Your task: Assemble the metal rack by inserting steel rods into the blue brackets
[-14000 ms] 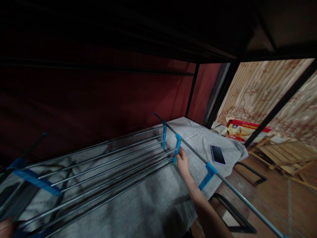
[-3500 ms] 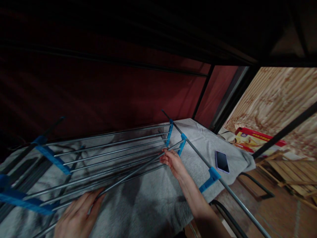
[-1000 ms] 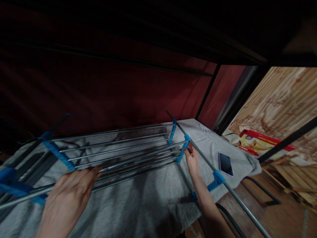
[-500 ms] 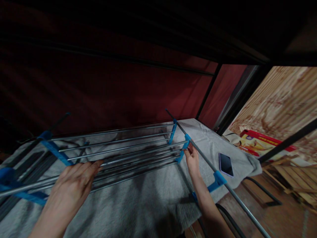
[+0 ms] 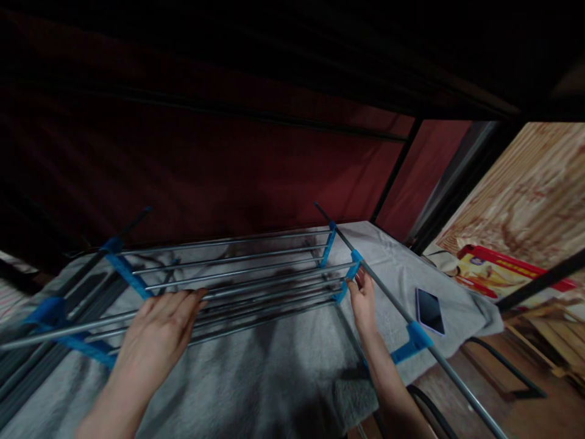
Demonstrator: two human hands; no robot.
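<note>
A rack of metal tubes (image 5: 256,281) with blue plastic brackets lies on its side on the grey cloth (image 5: 256,384). My left hand (image 5: 159,326) is closed over the nearer upper tube, close to the left blue bracket (image 5: 125,272); its fingertips curl out of sight. At the far end, my right hand (image 5: 363,299) grips the right blue bracket (image 5: 351,274) where the tubes meet it, fingers partly behind it. Past that hand runs a long side pole (image 5: 388,291), carrying another blue bracket (image 5: 417,342) nearer to me.
A phone (image 5: 429,311) lies on the cloth at the right. Beyond the edge are a red and yellow box (image 5: 507,268) and wooden slats (image 5: 543,341). Dark grey tubes (image 5: 50,341) lie at the left. A dark red wall (image 5: 256,183) stands behind, with black frame bars.
The whole scene has shifted slightly to the right in view. Both hands keep their places on the rack, with the right fingers moved only slightly.
</note>
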